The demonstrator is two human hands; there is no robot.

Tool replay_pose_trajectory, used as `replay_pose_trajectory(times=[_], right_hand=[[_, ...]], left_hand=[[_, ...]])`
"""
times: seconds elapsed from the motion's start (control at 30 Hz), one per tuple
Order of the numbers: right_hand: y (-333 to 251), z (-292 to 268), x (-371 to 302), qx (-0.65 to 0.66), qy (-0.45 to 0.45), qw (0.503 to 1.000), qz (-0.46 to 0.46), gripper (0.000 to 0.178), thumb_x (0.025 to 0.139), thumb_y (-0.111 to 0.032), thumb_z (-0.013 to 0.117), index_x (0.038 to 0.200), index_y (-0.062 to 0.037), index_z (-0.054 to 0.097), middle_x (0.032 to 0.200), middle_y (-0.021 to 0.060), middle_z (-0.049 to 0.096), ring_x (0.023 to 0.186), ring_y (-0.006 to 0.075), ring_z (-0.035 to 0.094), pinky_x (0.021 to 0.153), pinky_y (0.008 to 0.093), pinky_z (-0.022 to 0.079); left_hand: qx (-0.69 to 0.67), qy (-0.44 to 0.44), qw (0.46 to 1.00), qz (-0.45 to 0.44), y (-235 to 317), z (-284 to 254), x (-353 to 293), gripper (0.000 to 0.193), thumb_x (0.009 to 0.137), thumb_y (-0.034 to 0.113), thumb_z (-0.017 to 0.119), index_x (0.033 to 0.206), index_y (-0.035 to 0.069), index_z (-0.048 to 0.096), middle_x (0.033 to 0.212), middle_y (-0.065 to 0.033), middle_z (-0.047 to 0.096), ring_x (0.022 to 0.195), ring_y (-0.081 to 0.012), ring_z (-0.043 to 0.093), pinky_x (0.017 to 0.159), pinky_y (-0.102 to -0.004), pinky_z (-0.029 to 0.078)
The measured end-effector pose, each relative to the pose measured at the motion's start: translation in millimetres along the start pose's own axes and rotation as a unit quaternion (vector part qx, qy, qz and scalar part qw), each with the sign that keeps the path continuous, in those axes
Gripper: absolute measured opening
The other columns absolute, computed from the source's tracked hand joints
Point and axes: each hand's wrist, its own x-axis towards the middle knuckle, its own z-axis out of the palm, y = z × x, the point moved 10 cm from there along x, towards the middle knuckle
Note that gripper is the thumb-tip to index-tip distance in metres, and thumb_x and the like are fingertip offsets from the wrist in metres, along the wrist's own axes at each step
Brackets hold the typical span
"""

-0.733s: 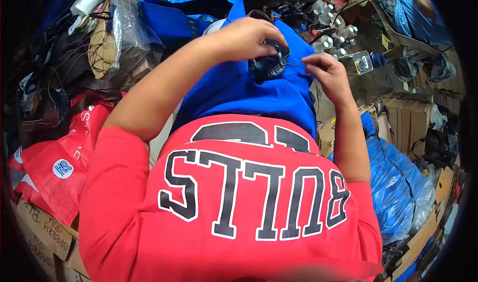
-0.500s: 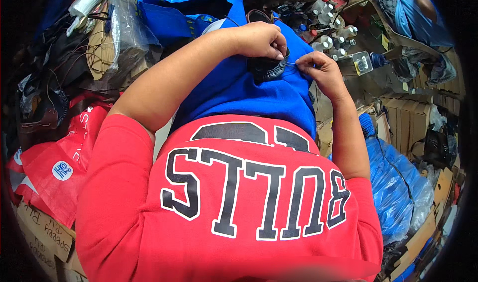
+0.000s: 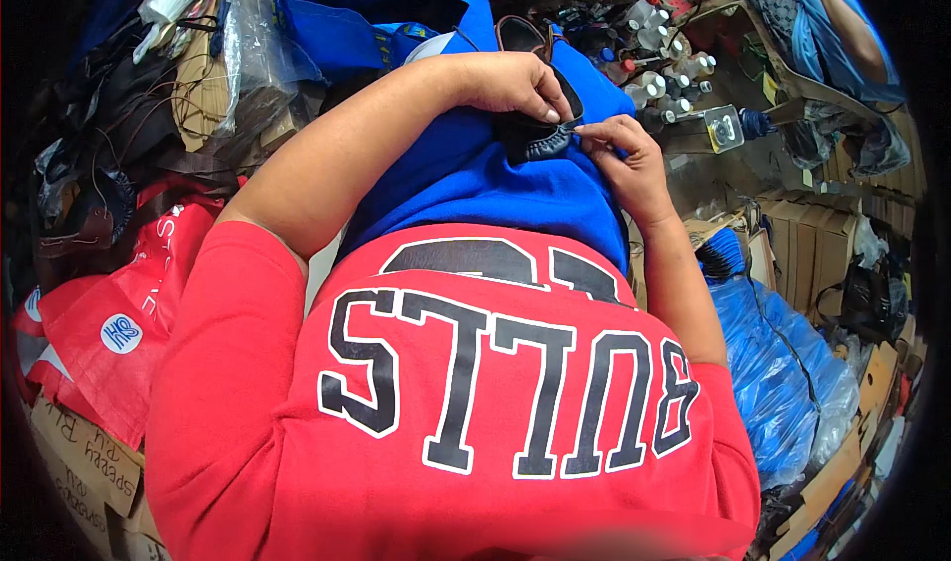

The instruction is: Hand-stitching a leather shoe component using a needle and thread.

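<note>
On the blue cloth (image 3: pixel 475 175) over my lap lies a black leather shoe upper (image 3: pixel 548 148) with puckered stitching along its curved edge. My left hand (image 3: pixel 517 86) is closed on its upper edge, thumb and fingers pinched together. Close by on the right, my right hand (image 3: pixel 626 157) is pinched against the stitched rim. Whatever sits between its fingertips is too small to make out, though a thin thread ran there a moment ago. Part of the shoe upper is hidden under my left hand. Behind my hands rests a brown-edged shoe (image 3: pixel 519 34).
Several capped plastic bottles (image 3: pixel 649 91) stand at the far right. A blue plastic bag (image 3: pixel 773 373) with a blue brush (image 3: pixel 726 249) lies right, by cardboard boxes (image 3: pixel 807 239). At left are a red bag (image 3: pixel 94 333) and dark shoe parts (image 3: pixel 94 219). Another person's arm (image 3: pixel 852 26) shows top right.
My right hand has come in to the shoe upper's rim, and the thread stretched between it and the shoe no longer shows. My left hand has barely shifted.
</note>
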Motion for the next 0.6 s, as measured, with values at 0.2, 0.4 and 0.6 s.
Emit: replay_pose_trajectory(times=[0.2,0.4,0.6], right_hand=[[-18,1,0,-0.093,-0.035,0.995,-0.001,0.021,0.077,0.0,0.065,0.094,-0.0119,0.071,0.077,0.0075,0.058,0.069,0.0197,0.058,0.064,0.029,0.046],[-32,7,10,-0.202,-0.125,0.971,-0.005,0.027,0.075,0.002,0.063,0.094,-0.015,0.071,0.08,0.0121,0.059,0.073,0.0303,0.059,0.066,0.037,0.049],[-40,16,20,-0.29,-0.203,0.935,-0.018,0.024,0.075,0.0,0.06,0.091,-0.0151,0.071,0.081,0.0144,0.059,0.077,0.0327,0.061,0.069,0.0397,0.05]], left_hand=[[0.044,-0.042,0.998,-0.017,2,6,0,0.027,0.085,0.016,0.062,0.111,0.009,0.067,0.088,-0.0065,0.058,0.089,-0.0181,0.055,0.084,-0.0289,0.042],[0.041,-0.055,0.997,-0.026,0,10,0,0.028,0.085,0.015,0.061,0.113,0.01,0.066,0.088,-0.0076,0.058,0.088,-0.0187,0.055,0.083,-0.0293,0.043],[0.058,-0.07,0.995,-0.037,-2,12,0,0.031,0.084,0.014,0.062,0.115,0.01,0.065,0.093,-0.0083,0.059,0.09,-0.0194,0.055,0.084,-0.0299,0.042]])
